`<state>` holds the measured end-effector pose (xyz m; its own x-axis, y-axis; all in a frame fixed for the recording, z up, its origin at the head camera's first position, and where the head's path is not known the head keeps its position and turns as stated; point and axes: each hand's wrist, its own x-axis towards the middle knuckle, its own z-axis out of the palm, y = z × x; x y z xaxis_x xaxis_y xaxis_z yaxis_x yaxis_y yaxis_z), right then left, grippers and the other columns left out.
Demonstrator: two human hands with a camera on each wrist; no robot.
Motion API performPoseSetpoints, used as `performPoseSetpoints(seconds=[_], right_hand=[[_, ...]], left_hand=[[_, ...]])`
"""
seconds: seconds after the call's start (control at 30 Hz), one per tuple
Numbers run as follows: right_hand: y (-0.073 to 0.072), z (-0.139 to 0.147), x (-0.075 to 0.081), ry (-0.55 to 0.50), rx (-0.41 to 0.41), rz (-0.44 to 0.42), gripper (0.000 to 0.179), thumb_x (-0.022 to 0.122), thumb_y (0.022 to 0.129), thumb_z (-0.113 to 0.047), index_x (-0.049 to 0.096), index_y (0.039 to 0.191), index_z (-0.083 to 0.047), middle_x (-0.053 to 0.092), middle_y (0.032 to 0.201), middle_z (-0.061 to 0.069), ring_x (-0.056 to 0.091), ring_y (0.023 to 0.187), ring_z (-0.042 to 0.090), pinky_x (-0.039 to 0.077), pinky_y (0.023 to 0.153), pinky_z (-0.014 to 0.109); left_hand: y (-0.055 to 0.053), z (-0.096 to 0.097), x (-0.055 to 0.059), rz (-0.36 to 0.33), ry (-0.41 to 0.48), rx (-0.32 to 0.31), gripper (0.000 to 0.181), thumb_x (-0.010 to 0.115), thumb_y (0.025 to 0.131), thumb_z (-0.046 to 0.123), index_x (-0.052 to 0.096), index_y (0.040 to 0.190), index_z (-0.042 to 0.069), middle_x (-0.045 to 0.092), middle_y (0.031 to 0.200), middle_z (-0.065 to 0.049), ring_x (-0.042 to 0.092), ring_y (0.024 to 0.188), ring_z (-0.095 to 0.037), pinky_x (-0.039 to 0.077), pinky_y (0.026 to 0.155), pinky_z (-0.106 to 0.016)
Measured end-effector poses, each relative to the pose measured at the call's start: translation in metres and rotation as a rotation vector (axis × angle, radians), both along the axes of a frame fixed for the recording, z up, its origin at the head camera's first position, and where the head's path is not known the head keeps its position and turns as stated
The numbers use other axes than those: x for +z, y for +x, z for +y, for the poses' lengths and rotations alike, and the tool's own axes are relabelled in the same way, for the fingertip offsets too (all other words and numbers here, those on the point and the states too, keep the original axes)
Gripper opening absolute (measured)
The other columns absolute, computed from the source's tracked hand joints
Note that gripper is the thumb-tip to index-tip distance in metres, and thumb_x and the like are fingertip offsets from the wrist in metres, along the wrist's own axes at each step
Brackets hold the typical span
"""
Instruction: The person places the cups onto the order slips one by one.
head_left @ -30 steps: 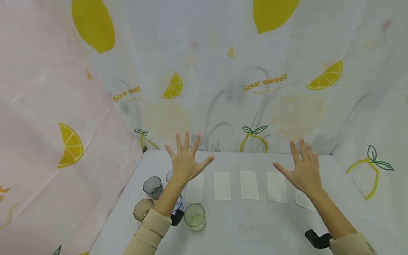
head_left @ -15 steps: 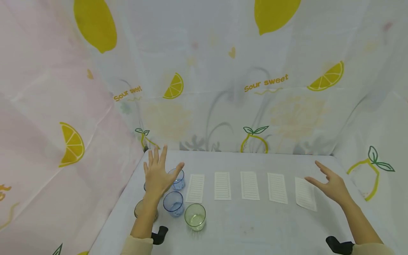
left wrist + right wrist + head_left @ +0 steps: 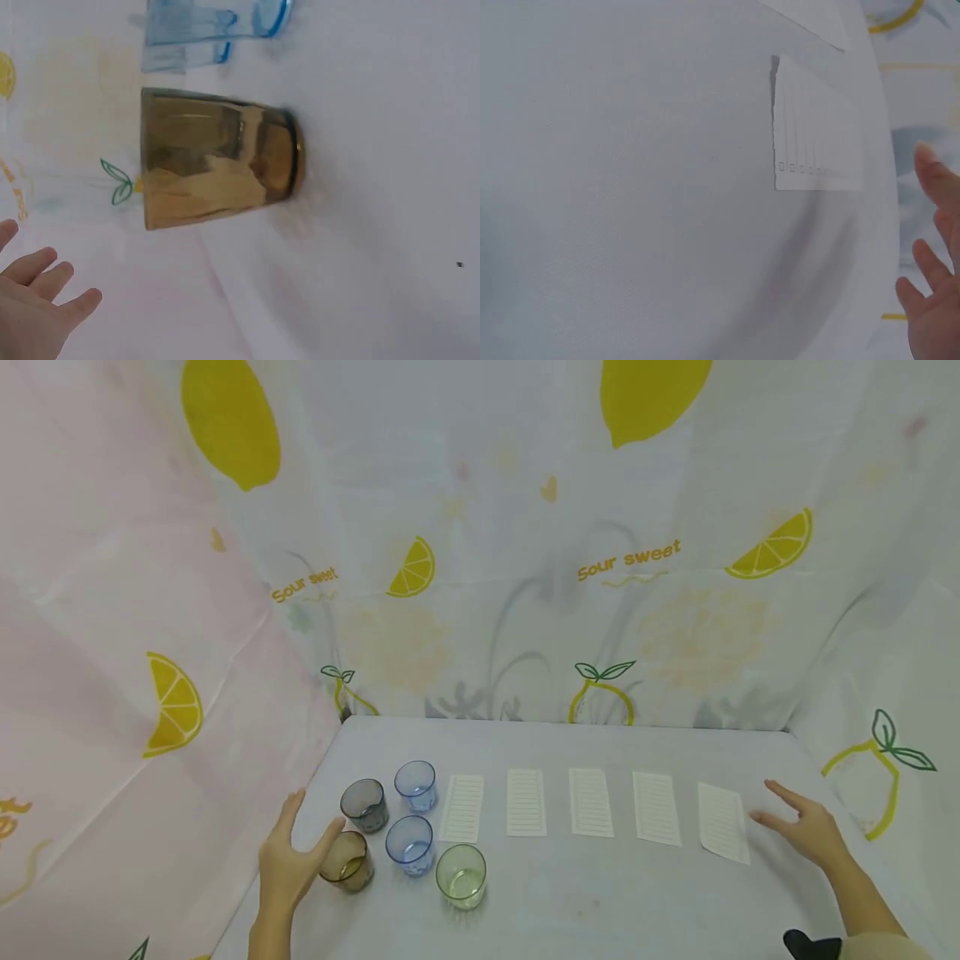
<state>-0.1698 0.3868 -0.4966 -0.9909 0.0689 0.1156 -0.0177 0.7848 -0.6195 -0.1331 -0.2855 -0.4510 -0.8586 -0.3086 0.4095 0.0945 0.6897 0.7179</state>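
The left hand (image 3: 285, 870) had dropped leftward, uncovering the grey glass (image 3: 365, 806), and hung beside the upright amber glass (image 3: 351, 870) on the counter (image 3: 600, 910), seemingly within reach; its fingers were spread, gripping nothing. The right hand (image 3: 816, 837) had sunk beside the rightmost paper slip (image 3: 723, 823), fingers loosely parted, also holding nothing

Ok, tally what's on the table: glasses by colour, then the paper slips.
Brown glass: 1
Grey glass: 1
Blue glasses: 2
Green glass: 1
Paper slips: 5
Total: 10
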Motion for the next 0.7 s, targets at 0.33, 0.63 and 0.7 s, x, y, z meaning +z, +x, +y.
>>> performPoseSetpoints(seconds=[0.33,0.63,0.7], right_hand=[[-0.002,0.009,-0.017,-0.012,0.006,-0.191,0.077,0.062,0.089,-0.036,0.029,0.136,0.014,0.024,0.137,0.039,0.024,0.121,0.063,0.026,0.095,0.070],[0.001,0.004,-0.040,-0.008,0.106,-0.211,0.078,0.066,0.087,-0.030,0.028,0.133,0.019,0.022,0.135,0.043,0.022,0.121,0.062,0.022,0.099,0.069],[0.002,0.004,-0.043,-0.016,0.117,-0.217,0.078,0.064,0.088,-0.032,0.027,0.134,0.019,0.021,0.136,0.043,0.021,0.122,0.062,0.020,0.099,0.069]], left_hand=[[0.025,-0.018,-0.037,-0.230,0.147,-0.019,0.074,0.076,0.080,0.023,0.040,0.138,-0.004,0.043,0.136,-0.031,0.039,0.125,-0.049,0.035,0.100,-0.057],[0.029,-0.009,-0.064,-0.273,0.230,-0.070,0.078,0.075,0.081,0.017,0.032,0.140,-0.009,0.040,0.135,-0.035,0.038,0.125,-0.049,0.037,0.097,-0.061],[0.030,-0.006,-0.068,-0.260,0.242,-0.063,0.076,0.074,0.081,0.014,0.032,0.140,-0.010,0.043,0.132,-0.035,0.041,0.123,-0.048,0.039,0.095,-0.060]])
